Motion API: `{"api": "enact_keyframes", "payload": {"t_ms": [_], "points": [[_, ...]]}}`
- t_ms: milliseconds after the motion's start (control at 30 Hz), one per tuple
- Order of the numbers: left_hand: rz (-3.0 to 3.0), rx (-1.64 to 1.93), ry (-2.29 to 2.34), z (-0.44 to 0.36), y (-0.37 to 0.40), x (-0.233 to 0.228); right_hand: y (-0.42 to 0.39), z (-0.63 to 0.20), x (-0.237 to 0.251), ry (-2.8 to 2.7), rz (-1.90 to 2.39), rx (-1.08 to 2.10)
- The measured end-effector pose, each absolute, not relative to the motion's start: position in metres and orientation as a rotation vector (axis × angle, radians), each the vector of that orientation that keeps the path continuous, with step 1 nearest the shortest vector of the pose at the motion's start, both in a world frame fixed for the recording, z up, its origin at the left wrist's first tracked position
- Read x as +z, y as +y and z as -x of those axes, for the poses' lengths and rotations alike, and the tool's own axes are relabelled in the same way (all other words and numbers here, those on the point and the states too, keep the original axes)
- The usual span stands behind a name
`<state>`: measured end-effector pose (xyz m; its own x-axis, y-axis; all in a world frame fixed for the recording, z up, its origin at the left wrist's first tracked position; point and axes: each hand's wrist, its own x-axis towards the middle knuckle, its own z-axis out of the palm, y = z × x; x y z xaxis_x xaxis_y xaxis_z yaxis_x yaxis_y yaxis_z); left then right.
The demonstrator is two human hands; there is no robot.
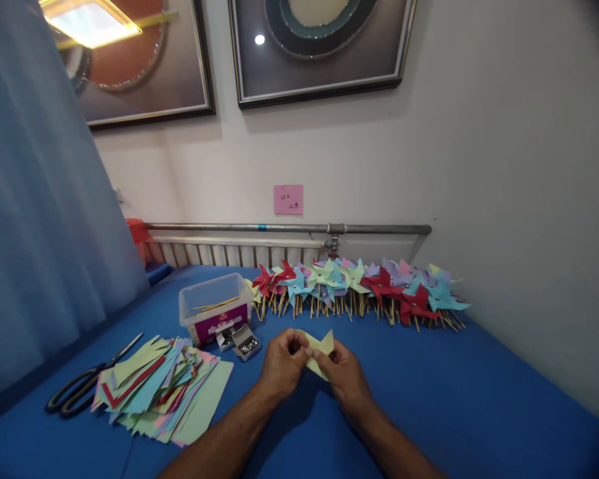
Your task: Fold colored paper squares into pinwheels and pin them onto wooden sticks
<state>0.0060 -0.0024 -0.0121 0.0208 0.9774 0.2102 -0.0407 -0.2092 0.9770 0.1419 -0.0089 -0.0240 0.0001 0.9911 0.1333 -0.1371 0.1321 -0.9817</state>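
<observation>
Both forearms rise from the lower centre; left hand (282, 364) and right hand (344, 374) meet, fingers apparently pinched shut.

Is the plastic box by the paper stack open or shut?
Open. The clear plastic box has no lid on it, and wooden sticks show lying inside over its open top.

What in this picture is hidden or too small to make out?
- Yellow paper, head view: its middle is covered by the fingers of the left hand and right hand.
- Pink note on the wall: writing too small to read.
- Clear box: label too small; contents only partly seen.
- Paper stack: lower sheets hidden by upper ones.
- Framed pictures: cut off by the top edge.
</observation>
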Motion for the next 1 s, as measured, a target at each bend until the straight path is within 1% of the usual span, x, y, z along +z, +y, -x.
{"api": "enact_keyframes", "payload": {"t_ms": [133,533,800,1000], "points": [[-1.346,1.349,1.040,-0.005,-0.003,-0.012,-0.007,-0.143,-0.026,-1.184,1.008,1.209],[-1.363,1.346,1.090,-0.007,-0.004,-0.013,-0.009,-0.144,-0.027,-1.206,1.057,1.161],[-1.367,1.331,1.109,-0.005,-0.005,-0.010,-0.005,-0.145,-0.038,-1.252,1.070,1.145],[-1.340,1.354,1.085,-0.003,-0.003,-0.009,-0.007,-0.144,-0.033,-1.189,0.948,1.280]]}}
